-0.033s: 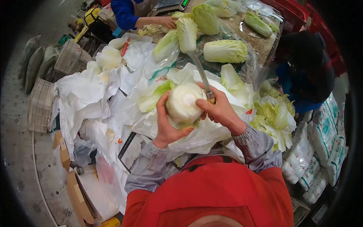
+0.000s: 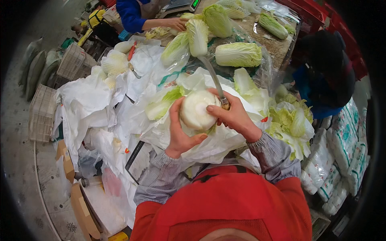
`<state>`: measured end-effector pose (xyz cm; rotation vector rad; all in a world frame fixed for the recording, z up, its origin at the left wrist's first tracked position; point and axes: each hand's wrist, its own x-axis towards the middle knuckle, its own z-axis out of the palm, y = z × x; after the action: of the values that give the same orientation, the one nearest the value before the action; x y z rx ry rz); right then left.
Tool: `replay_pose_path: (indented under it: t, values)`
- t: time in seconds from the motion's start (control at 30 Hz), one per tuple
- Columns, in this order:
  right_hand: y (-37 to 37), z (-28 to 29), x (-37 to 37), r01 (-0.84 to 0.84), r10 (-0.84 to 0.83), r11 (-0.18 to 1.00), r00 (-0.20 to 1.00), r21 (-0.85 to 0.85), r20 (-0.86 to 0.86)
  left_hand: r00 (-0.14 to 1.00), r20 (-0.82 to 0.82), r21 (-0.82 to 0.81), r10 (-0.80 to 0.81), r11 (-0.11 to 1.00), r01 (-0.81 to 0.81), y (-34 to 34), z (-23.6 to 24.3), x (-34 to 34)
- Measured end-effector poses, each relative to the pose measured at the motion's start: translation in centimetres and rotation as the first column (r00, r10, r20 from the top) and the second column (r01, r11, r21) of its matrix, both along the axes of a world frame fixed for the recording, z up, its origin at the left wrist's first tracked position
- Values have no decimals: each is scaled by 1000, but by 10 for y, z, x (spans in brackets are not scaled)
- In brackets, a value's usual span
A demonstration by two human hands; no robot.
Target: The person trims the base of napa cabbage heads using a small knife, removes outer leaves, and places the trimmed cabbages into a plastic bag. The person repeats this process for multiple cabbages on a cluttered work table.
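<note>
A napa cabbage (image 2: 198,114) is held between my hands with its pale, rounded stem end turned up toward me. My left hand (image 2: 179,130) cups its left side, thumb along the near edge. In my right hand (image 2: 234,118) is a curved knife (image 2: 215,78), its handle in the curled fingers and its blade pointing up and away. The right thumb presses on the cabbage's stem end. Crumpled white paper (image 2: 161,138) spreads beneath. A loose leafy piece (image 2: 163,103) lies just left of the cabbage, and trimmed leaves (image 2: 291,126) are heaped to the right.
Several whole cabbages (image 2: 238,54) lie across the far side, near a co-worker's hand (image 2: 175,24) and a scale (image 2: 181,5). Another knife (image 2: 134,70) rests on paper at the left. A person in dark clothing (image 2: 323,72) is at the right, beside stacked plastic packs (image 2: 348,138).
The cabbage has tilted slightly in my hands, so its stem end shows at a different angle. My grip on the cabbage and knife looks the same.
</note>
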<state>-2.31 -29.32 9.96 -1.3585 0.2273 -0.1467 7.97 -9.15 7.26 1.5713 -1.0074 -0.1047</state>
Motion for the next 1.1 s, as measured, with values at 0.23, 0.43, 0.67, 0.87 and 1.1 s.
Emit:
replay_pose_path:
  t: [0.23, 0.43, 0.67, 0.87, 1.1]
  values:
    - [2, -29, 9, 44, -52, 993, 996, -108, -68, 990, 120, 52, 74, 995, -80, -11, -18, 4]
    - [-1, -31, 15, 39, -39, 991, 999, -130, 0, 987, -157, 130, 31, 991, -10, 4, -14, 39]
    - [2, -24, 12, 21, -26, 996, 998, -90, -62, 982, -139, 139, 125, 985, -106, -10, -14, 34]
    - [0, -22, 8, -7, -4, 996, 991, -84, -133, 904, -380, 240, 198, 964, -111, -4, -1, 44]
    - [8, -29, 8, 23, -25, 995, 999, -95, -25, 989, -36, 210, 142, 969, -131, -6, 13, 23]
